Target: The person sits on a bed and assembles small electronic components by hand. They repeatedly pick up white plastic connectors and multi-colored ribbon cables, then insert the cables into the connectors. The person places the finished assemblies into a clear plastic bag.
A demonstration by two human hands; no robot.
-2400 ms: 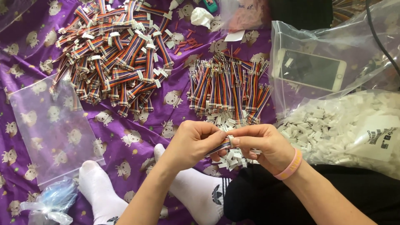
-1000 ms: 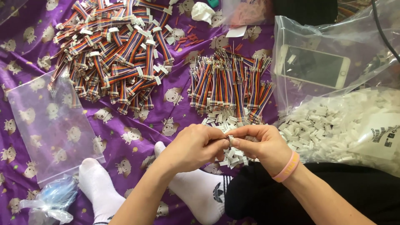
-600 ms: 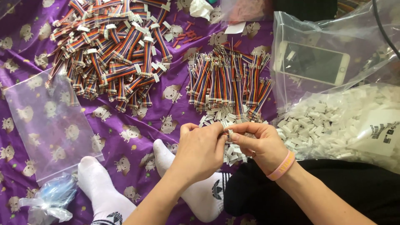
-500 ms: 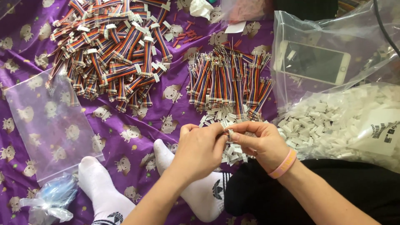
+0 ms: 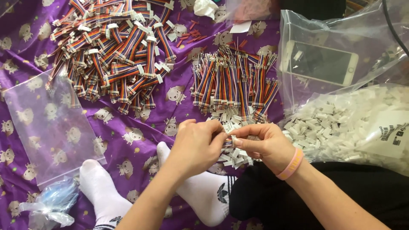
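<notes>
My left hand point(image 5: 197, 145) and my right hand point(image 5: 265, 145) meet fingertip to fingertip over a small heap of white plastic connectors point(image 5: 235, 156). Between them they pinch a short multicoloured ribbon cable point(image 5: 229, 140) with a white connector at its end; most of it is hidden by my fingers. A pink band circles my right wrist. Just beyond my hands lies a row of loose ribbon cables point(image 5: 233, 83). At the far left sits a big pile of cables with white connectors fitted point(image 5: 113, 51).
A clear bag of white connectors point(image 5: 353, 123) lies at the right, with a phone point(image 5: 319, 63) under clear plastic behind it. An empty zip bag point(image 5: 47, 127) lies left on the purple patterned cloth point(image 5: 128, 136). My white-socked feet point(image 5: 204, 191) rest below my hands.
My hands have stayed together on the cable and connector, shifting slightly up and right; the fingers have worked closer around the piece. The piles have not moved.
</notes>
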